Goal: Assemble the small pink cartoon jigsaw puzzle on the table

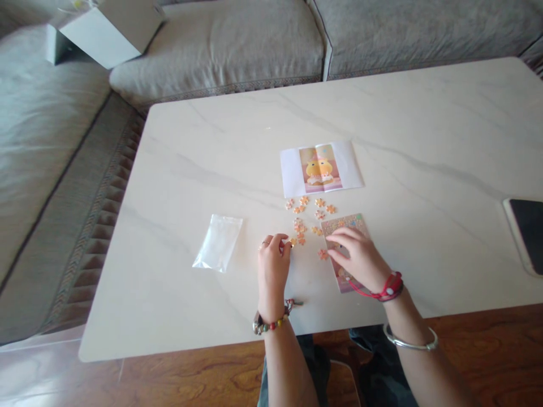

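Observation:
My left hand (274,265) rests on the white marble table (382,124), its fingers curled in a pinch on a small orange puzzle piece (292,242). My right hand (360,257) lies flat with fingers pressed on a partly built pink puzzle panel (344,224). Several loose orange puzzle pieces (309,212) lie scattered just beyond both hands. A reference picture (320,168) of a yellow cartoon figure on white paper sits farther back.
An empty clear plastic bag (218,242) lies left of my left hand. A dark phone (528,232) sits at the table's right edge. A grey sofa (237,39) wraps the far and left sides, with a white box (108,31) on it.

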`<state>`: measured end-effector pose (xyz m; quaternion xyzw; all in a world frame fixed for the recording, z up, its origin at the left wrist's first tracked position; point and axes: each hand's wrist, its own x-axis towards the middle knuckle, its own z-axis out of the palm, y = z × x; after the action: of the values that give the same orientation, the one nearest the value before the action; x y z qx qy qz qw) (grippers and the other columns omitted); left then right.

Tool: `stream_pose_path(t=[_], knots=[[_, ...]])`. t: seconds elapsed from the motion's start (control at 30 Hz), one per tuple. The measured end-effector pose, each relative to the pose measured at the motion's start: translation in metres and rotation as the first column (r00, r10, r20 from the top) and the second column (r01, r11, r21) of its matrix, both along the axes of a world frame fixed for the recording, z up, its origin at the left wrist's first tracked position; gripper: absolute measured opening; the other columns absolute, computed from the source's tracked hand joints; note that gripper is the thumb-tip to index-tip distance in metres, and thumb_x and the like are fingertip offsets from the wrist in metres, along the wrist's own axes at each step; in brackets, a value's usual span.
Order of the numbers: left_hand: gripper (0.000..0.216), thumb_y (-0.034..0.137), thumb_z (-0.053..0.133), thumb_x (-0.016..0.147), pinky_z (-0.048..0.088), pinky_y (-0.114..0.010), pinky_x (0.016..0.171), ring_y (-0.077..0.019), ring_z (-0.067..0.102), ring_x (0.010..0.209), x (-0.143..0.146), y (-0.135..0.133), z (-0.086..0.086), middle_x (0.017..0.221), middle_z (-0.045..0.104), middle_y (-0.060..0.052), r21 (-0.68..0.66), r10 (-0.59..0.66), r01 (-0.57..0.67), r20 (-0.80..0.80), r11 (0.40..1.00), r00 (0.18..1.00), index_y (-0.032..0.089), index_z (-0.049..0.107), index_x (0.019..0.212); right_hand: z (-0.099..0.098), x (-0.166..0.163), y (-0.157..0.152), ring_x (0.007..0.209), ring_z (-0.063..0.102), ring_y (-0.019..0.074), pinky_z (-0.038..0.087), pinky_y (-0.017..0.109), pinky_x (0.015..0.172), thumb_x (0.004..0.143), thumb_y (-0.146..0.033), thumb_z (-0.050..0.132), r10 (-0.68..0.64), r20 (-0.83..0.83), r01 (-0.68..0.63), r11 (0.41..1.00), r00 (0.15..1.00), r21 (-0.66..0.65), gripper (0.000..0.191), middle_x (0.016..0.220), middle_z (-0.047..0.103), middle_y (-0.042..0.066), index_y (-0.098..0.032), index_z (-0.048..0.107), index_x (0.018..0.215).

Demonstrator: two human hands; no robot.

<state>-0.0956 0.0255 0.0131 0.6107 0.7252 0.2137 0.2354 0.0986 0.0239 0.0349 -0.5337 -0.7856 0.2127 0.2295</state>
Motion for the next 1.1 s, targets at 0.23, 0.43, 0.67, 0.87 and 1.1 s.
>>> stream_pose_path(t=[0.23,0.43,0.67,0.87,1.1], knots=[[0.014,0.021,0.047,0.078,0.041,-0.025,0.063,-0.0121,0.050,0.063,-0.005,-0.002,0.000,0.068,0.052,0.000,0.001,-0.010,0.010,0.002,1.000,1.000,0.018,0.060,0.084,-0.024,-0.015,-0.002,0.080,0.052,0.0179,0.047,0.033,0.071,0.066,-0.007,0.061,0.051,0.130,-0.044,0.997,0.990,-0.057,0.015,0.087,0.053,0.006,-0.018,0.058,0.076],[0.012,0.020,0.051,0.076,0.041,-0.025,0.066,-0.0116,0.050,0.065,-0.003,-0.003,0.001,0.071,0.051,0.000,-0.023,-0.043,0.044,0.020,0.999,0.999,0.019,0.061,0.083,-0.025,-0.017,-0.011,0.081,0.052,0.0176,0.046,0.032,0.073,0.068,-0.005,0.060,0.040,0.073,-0.035,0.997,0.996,-0.069,0.017,0.086,0.053,0.006,-0.017,0.057,0.079],[0.011,0.018,0.055,0.072,0.043,-0.030,0.072,-0.0153,0.051,0.076,0.003,-0.005,0.000,0.083,0.051,-0.003,-0.075,-0.044,0.045,0.004,0.996,0.999,0.019,0.060,0.082,-0.024,-0.021,-0.015,0.083,0.052,0.0195,0.046,0.035,0.074,0.068,-0.009,0.062,0.034,0.038,-0.032,0.998,0.999,-0.061,0.021,0.088,0.055,0.007,-0.017,0.058,0.087],[0.008,0.014,0.048,0.076,0.041,-0.029,0.071,-0.0146,0.051,0.075,0.005,-0.006,0.007,0.080,0.053,-0.002,-0.061,-0.138,0.141,0.063,0.988,0.988,0.018,0.055,0.074,-0.021,-0.025,-0.016,0.081,0.054,0.0184,0.047,0.033,0.072,0.079,-0.011,0.048,-0.022,-0.032,0.021,1.000,0.999,-0.019,0.016,0.086,0.058,0.008,-0.017,0.060,0.089],[0.007,0.021,0.047,0.080,0.039,-0.023,0.065,-0.0106,0.051,0.069,0.019,-0.004,0.017,0.072,0.056,0.002,-0.056,-0.292,0.322,0.297,0.945,0.909,0.019,0.051,0.074,-0.016,-0.015,-0.014,0.070,0.056,0.0142,0.045,0.026,0.064,0.081,-0.020,0.049,-0.077,-0.209,0.062,0.995,0.975,-0.079,0.010,0.074,0.060,0.003,-0.020,0.059,0.080]])
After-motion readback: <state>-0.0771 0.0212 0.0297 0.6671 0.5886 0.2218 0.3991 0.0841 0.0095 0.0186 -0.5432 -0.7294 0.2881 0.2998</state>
